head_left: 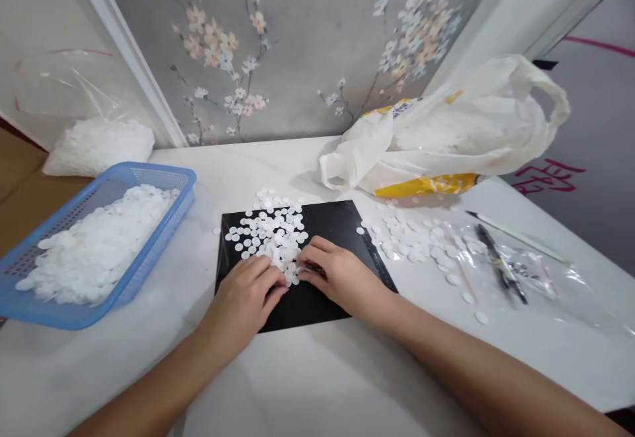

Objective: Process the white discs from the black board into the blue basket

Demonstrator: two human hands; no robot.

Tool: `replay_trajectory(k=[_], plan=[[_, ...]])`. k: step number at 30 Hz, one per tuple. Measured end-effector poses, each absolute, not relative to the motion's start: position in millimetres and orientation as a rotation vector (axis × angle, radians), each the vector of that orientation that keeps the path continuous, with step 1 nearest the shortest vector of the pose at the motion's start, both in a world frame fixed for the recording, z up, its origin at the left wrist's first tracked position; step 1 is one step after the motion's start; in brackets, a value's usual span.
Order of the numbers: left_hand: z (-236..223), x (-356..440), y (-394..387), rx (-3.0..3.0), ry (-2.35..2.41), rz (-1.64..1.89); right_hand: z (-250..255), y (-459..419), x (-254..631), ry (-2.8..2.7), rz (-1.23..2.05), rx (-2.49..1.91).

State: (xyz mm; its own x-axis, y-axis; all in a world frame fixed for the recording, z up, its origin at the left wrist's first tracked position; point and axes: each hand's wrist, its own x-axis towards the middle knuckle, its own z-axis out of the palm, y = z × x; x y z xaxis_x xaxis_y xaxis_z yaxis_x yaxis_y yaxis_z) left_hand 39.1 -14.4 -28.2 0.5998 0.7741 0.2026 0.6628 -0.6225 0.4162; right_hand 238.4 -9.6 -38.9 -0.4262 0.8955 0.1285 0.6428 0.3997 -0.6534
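Small white round discs (278,229) lie in a loose heap on a black board (327,308), a few spilling past its far edge. My left hand (248,295) rests at the near left side of the heap, fingers curled and thumb tip close to the fingertips. Opposite it, my right hand (340,275) touches the right side of the heap with bent fingers brought toward the thumb. What either hand pinches, if anything, is too small or hidden to make out.
A blue basket (186,189) full of white discs stands left, with a clear bag (102,146) of white pieces behind. A white plastic bag (446,139) lies back right. More discs (411,235), a black pen (501,262), a white pen (520,235) and clear bags lie right.
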Motion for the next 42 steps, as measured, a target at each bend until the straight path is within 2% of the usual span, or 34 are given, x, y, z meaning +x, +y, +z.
replay_trajectory(k=[5,10,17,22,25,29,35,42], plan=[[-25,32,-13,2.471,1.162,0.502,-37,-10,253,-2.353,0.741,-1.223],[-24,33,-15,2.522,1.122,0.539,-24,-14,276,-2.420,0.964,-1.110],[-32,39,-11,2.683,1.129,0.494,-36,-4,255,-2.070,0.794,-1.396],[-29,40,-9,2.652,1.188,0.617,-40,-1,246,-2.030,0.795,-1.431],[-24,45,-16,2.446,1.189,0.793,-29,-4,249,-1.957,0.962,-1.406],[-18,56,-30,1.970,1.207,0.748,-9,-20,250,-1.926,1.134,-1.356],[-7,68,-40,1.386,1.265,0.676,0,-39,244,-1.937,1.181,-1.296],[-4,66,-40,0.873,1.141,0.812,-1,-33,254,-1.747,1.233,-1.398]])
